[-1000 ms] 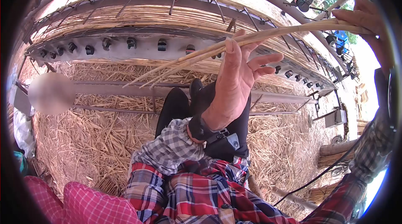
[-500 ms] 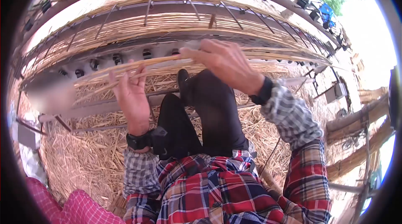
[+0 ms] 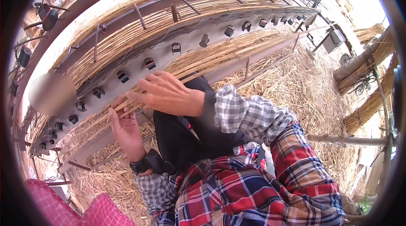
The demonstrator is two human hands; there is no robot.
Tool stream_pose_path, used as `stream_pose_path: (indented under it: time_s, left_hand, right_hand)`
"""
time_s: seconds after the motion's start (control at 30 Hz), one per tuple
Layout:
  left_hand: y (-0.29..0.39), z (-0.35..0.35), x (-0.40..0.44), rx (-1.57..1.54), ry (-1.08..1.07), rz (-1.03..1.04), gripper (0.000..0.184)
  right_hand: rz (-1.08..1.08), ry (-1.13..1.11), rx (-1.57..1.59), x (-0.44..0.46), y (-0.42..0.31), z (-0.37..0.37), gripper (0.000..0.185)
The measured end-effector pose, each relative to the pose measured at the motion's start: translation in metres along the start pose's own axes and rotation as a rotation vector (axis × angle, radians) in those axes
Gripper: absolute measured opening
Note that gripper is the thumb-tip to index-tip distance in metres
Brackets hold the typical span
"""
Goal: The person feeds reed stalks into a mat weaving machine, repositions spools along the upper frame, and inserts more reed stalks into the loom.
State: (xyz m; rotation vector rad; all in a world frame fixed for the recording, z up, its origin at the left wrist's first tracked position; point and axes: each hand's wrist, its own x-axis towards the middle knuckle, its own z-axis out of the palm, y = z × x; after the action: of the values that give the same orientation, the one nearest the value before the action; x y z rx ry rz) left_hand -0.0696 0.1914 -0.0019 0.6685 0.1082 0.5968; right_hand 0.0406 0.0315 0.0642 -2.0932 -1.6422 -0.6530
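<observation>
Left hand (image 3: 127,131): left of centre in the frame, palm up, fingers loosely curled round long, slim, straw-coloured reeds (image 3: 237,53); half a second ago, fingers more widely spread. Black wrist strap (image 3: 150,161) below.

Right hand (image 3: 171,95): just left of the frame's middle, palm down, fingers bent over the same reeds beside the left fingertips; whether firmly gripping, impossible to tell. Earlier, nearer the middle and well apart from the left hand; in the oldest view, at the upper right with the reeds' far ends.

Reeds: aslant from lower left, through and under both hands, towards upper right; nearly level half a second ago.

Pale grey rail (image 3: 163,57) with a row of small black clips (image 3: 149,63): behind the reeds, now climbing steeply to the upper right, the whole view tilted since the last frame.

Wide layer of yellowish reeds (image 3: 122,35): beyond the rail, upper left and top, under thin dark metal rods (image 3: 185,2).

Grey metal box (image 3: 333,40): upper right, higher than before.

Thick bundles of bound reeds (image 3: 368,65): right edge.

Loose dry straw (image 3: 296,82): on the ground, right of centre and lower left.

Pink checked cloth (image 3: 101,211) of another person: lower left corner, as before
</observation>
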Motion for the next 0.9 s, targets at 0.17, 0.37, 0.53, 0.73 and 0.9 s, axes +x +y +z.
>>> stream_pose_path:
  time_s: [0.17,0.37,0.53,0.73,0.9]
  left_hand:
    - [0.002,0.005,0.007,-0.027,0.040,0.078,0.025]
    - [0.020,-0.001,0.013,-0.064,0.076,0.204,0.024]
    - [0.034,-0.006,0.023,-0.118,0.070,0.278,0.025]
    - [0.043,-0.009,0.025,-0.150,0.118,0.256,0.033]
    - [0.047,-0.013,0.027,-0.169,0.116,0.262,0.036]
  right_hand:
    - [0.135,-0.104,0.172,-0.006,0.021,-0.030,0.041]
    - [0.434,-0.272,0.324,-0.010,0.037,-0.082,0.023]
    - [0.439,-0.230,0.383,-0.020,0.055,-0.084,0.020]
    - [0.439,-0.131,0.292,-0.014,0.039,-0.080,0.017]
    - [0.398,-0.154,0.282,-0.020,0.044,-0.081,0.017]
